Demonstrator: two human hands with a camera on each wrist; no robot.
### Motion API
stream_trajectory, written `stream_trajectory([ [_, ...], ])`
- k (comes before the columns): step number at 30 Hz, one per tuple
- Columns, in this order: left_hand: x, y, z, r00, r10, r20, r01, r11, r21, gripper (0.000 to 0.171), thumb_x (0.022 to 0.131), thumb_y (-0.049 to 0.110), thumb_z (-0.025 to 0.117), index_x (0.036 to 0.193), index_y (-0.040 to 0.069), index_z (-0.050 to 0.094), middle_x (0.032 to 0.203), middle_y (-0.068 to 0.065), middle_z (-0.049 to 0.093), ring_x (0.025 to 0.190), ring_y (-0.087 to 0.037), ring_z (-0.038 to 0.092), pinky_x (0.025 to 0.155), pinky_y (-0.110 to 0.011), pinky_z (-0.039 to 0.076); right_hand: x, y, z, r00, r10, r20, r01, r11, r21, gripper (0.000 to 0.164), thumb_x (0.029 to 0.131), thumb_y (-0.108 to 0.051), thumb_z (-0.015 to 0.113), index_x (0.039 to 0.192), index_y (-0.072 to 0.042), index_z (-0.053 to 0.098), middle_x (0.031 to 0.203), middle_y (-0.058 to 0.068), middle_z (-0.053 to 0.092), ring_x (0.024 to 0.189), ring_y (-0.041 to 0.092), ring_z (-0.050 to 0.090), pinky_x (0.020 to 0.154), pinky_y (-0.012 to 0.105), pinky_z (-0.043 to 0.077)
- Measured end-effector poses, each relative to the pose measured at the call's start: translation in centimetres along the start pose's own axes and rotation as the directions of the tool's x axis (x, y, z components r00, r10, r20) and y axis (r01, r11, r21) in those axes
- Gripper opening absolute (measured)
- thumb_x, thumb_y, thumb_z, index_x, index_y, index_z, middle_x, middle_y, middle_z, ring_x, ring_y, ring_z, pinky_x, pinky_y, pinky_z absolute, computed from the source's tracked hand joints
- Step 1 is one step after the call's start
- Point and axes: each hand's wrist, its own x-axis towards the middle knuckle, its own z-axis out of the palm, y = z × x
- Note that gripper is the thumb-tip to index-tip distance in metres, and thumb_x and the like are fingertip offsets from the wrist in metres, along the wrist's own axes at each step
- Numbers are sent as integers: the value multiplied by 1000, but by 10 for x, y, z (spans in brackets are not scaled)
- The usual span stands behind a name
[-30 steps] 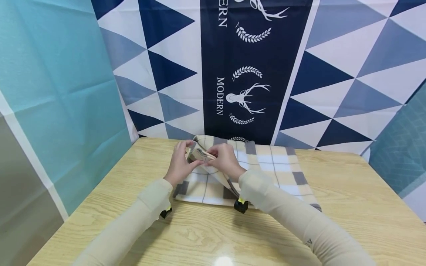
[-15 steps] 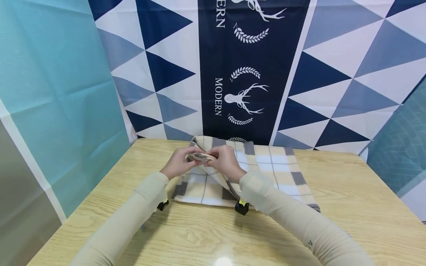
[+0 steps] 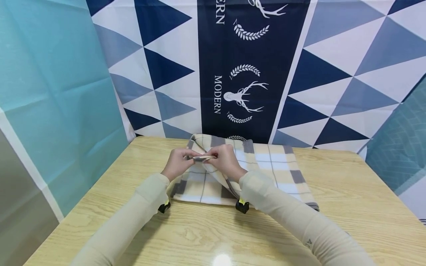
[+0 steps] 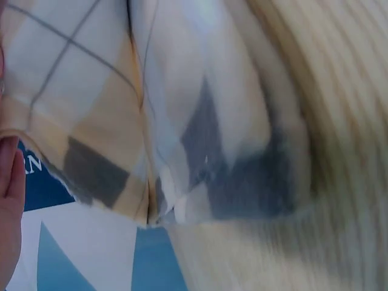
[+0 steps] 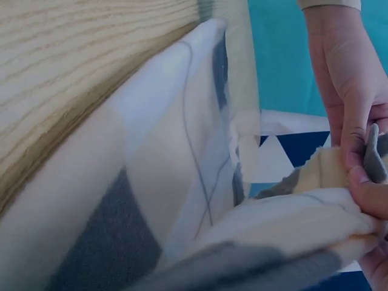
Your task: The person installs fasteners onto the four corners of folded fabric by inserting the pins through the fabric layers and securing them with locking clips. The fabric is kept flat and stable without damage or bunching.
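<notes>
A plaid fleece blanket (image 3: 277, 162) in cream, white and grey lies folded on the wooden table, its left end lifted in a raised fold. My left hand (image 3: 176, 162) pinches the lifted edge between thumb and fingers. Close beside it, my right hand (image 3: 227, 161) pinches the same edge, and the fingertips of both hands nearly meet. In the right wrist view, a grey bit of the blanket's edge sticks up between the left hand (image 5: 348, 79) and the right thumb (image 5: 371, 195). The left wrist view shows the blanket (image 4: 85, 115) hanging in layers.
The wooden table (image 3: 193, 236) extends in front of the blanket and to both sides. Behind it hangs a patterned cloth (image 3: 166, 74) with triangles and a dark deer-print band. A turquoise cloth (image 3: 60, 92) hangs at the left.
The left hand has shifted its grip, its fingers closing over the lifted edge nearer the right hand. The edge between the hands has flattened and narrowed. The right hand has barely moved.
</notes>
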Motion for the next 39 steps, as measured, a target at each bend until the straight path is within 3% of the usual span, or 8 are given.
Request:
stream_trajectory([
  [3,-2,1,1,998,-42,-45,41,999,-30,19,78,-7,68,89,5,78,94,-12,76,93,-25,69,92,-37,53,-1,-1,1,999,-43,-19,43,999,-7,4,75,-4,79,74,-9,78,72,5,75,54,4,49,50,13,35],
  [5,-3,2,1,997,-50,-64,48,998,-42,18,79,-7,68,87,5,78,93,-11,76,93,-25,69,86,-34,52,-1,-2,2,996,-82,-37,81,997,-17,7,75,-1,76,75,-8,78,73,6,75,54,6,49,49,14,34],
  [12,0,8,8,990,-25,-137,19,999,-48,16,80,-6,67,86,4,77,89,-12,76,87,-23,70,80,-37,54,-1,1,1,974,-204,-101,199,978,-62,11,75,6,72,78,-3,76,80,11,76,60,12,62,54,18,46],
  [18,2,10,15,975,-18,-223,5,998,-58,16,79,-7,65,85,2,77,86,-15,76,69,-12,62,62,-24,49,2,9,1,952,-290,-100,281,955,-92,19,75,12,61,78,-2,74,67,9,71,49,7,43,48,17,35],
  [20,2,10,15,972,-1,-236,-10,999,-45,15,78,-6,66,85,2,77,86,-15,76,66,-8,59,59,-18,44,2,11,1,950,-296,-101,286,953,-101,21,75,12,60,78,-3,73,68,9,70,49,8,45,48,18,36],
  [26,-2,9,13,985,98,-140,-91,994,57,19,77,-7,69,90,5,75,90,-11,76,75,-17,65,64,-24,50,-4,16,2,966,-228,-119,218,972,-86,19,78,8,65,81,-6,77,81,8,75,67,14,67,59,22,53],
  [32,-5,7,12,984,181,-1,-180,981,74,36,80,-5,71,114,8,68,114,-10,71,107,-27,66,89,-39,55,-8,16,4,986,-120,-114,119,993,-14,18,81,4,65,85,-9,77,81,4,76,63,7,58,57,15,45],
  [39,-4,5,15,964,264,-18,-260,957,131,27,80,0,74,107,4,71,106,-13,72,99,-26,69,85,-37,57,-14,7,-2,997,-81,-19,82,993,79,13,79,-10,77,92,-10,76,91,4,76,71,9,63,64,17,50],
])
